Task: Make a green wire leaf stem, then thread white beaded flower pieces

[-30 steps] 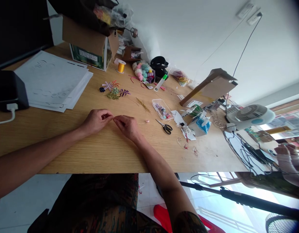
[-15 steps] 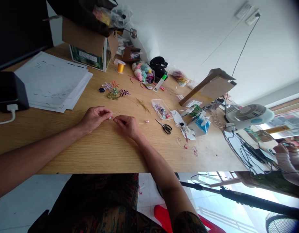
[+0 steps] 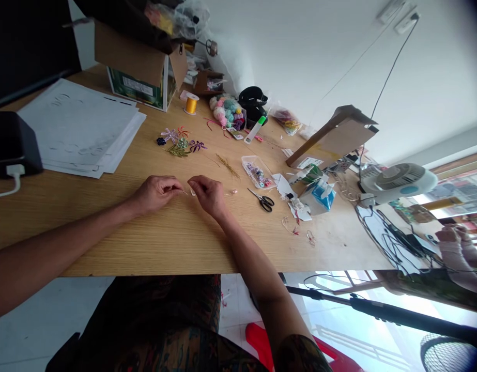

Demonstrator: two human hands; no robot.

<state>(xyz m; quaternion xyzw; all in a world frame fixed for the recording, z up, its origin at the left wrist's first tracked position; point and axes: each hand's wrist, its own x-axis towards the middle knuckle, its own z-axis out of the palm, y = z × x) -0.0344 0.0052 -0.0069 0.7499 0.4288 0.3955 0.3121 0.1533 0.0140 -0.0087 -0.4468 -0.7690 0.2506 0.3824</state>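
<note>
Over the wooden table (image 3: 145,243), my left hand (image 3: 160,193) is closed in a pinch on a thin wire or thread (image 3: 185,192), whose kind is too fine to tell. My right hand (image 3: 208,194) faces it a short gap away, thumb and forefinger pinched at a small white piece (image 3: 192,191). Whether the strand joins the white piece I cannot make out. Just right of my right hand lies a small pinkish bead-like thing (image 3: 234,191). Beyond both hands sits a group of small wire-like flowers, among them a purple one (image 3: 198,146), with a green leaf sprig (image 3: 178,151).
Black-handled scissors (image 3: 265,202) and a clear tray (image 3: 255,164) of beads lie to the right. Golden strands (image 3: 228,165), a yellow thread spool (image 3: 190,105) and yarn balls (image 3: 227,111) are farther back. Papers (image 3: 83,124) cover the left. At far right, another person's hands (image 3: 453,235) show.
The white piece has gone from my left fingertips to my right fingertips. My right hand has turned and shifted slightly right; a gap with the thin strand shows between the hands.
</note>
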